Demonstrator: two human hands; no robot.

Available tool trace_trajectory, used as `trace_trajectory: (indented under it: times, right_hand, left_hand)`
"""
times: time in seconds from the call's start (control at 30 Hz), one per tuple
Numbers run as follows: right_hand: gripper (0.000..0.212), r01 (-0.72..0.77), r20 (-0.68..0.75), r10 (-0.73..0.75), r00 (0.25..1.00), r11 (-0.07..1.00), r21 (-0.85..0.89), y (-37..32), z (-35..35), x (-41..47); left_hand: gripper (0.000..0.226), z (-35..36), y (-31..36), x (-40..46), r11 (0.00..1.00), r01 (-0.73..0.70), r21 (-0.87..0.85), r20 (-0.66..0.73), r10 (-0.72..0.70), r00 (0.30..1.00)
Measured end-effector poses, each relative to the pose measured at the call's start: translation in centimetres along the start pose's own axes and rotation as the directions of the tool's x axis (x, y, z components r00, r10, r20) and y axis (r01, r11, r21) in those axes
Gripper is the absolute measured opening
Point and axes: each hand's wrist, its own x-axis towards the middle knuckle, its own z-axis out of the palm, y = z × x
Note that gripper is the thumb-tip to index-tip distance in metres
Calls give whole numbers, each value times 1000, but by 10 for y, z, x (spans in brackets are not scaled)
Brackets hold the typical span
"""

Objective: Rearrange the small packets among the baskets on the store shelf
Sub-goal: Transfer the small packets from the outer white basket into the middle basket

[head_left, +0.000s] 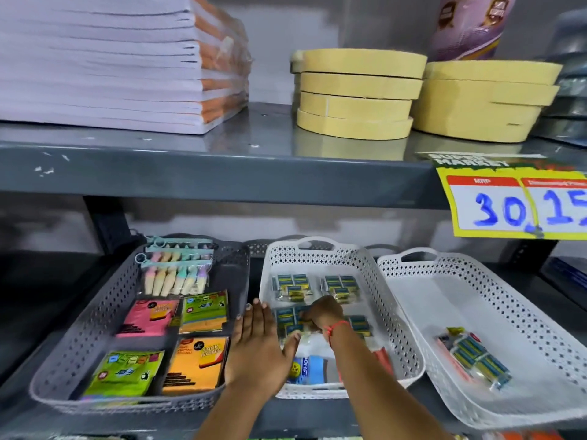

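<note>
Three baskets stand on the lower shelf. The middle white basket [394,315] holds several small clear packets of blue and yellow pieces [290,285]. My right hand [322,314] is inside it with fingers closed on one such packet [287,319] near the basket's centre. My left hand [259,339] lies flat and open on the basket's left rim, fingers spread. The right white basket [521,300] is tilted and holds one packet of the same kind [473,355]. The grey basket [104,306] on the left holds sticky-note packs and pastel erasers.
A blue and white pack [309,369] lies at the front of the middle basket. The upper shelf [222,173] overhangs closely, carrying stacked notebooks [104,61] and tape rolls [355,93]. A yellow price tag [514,201] hangs at right.
</note>
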Motion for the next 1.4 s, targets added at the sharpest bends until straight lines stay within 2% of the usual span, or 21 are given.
trace_trajectory:
  times: [0.07,0.1,0.17,0.27,0.33,0.43,0.53,0.6,0.63,0.7,0.8,0.87,0.97,1.13,1.27,1.4]
  right_hand:
    - [22,17,-32,-22,999,990,-141,-5,6,0]
    - [20,31,-53,-40,998,985,-167,-4,9,1]
    - [32,62,-72,-83,994,964,-258,-1,9,0]
    - [17,127,-136,-173,976,947,-295,-2,-4,-1]
    - [29,173,-197,-235,952,942,-286,0,-21,0]
    - [29,160,-357,-280,891,930,-331,7,-61,-8]
    - [33,38,-496,-282,821,894,-446,34,-103,-14]
    - [34,-119,-560,-249,790,834,-539,59,-126,-21]
    - [34,-177,-585,-207,784,829,-530,70,-136,-24]
    - [35,-277,-601,-65,796,844,-459,91,-152,-31]
    - [45,-389,-533,151,832,844,-368,117,-170,-37]
    - [56,-427,-475,251,843,849,-310,130,-174,-38]
    - [71,-434,-466,259,846,841,-322,139,-173,-35]
    - [64,-444,-527,232,817,837,-319,138,-168,-30]
    - [52,-408,-604,116,788,833,-372,125,-168,-32]
    - [49,-220,-630,-83,772,895,-387,88,-166,-31]
  left_hand:
    - [80,0,0,0,1000,-4,2,-7,4,1000]
    - [79,0,0,0,1000,-7,-1,-7,7,1000]
    - [77,-1,1,0,1000,-12,-12,4,12,1000]
    - [75,-5,4,1,1000,-3,-14,21,4,1000]
    - [75,-6,13,3,1000,-27,-13,28,28,999]
    - [75,-4,48,4,989,-144,-39,36,146,989]
    - [76,1,97,5,946,-319,-60,21,321,947]
    - [75,4,132,2,899,-434,-65,30,436,899]
    - [74,5,146,0,873,-482,-75,43,486,873]
    - [73,9,171,-4,817,-567,-105,86,575,813]
    - [74,18,189,-11,752,-650,-112,160,659,735]
    - [74,26,191,-12,737,-667,-105,190,673,714]
    - [75,31,188,-12,746,-661,-87,189,664,724]
    - [74,28,188,-13,749,-659,-74,201,658,725]
    - [73,21,179,-17,754,-656,-34,213,647,732]
    - [75,13,161,-19,791,-611,-20,235,598,766]
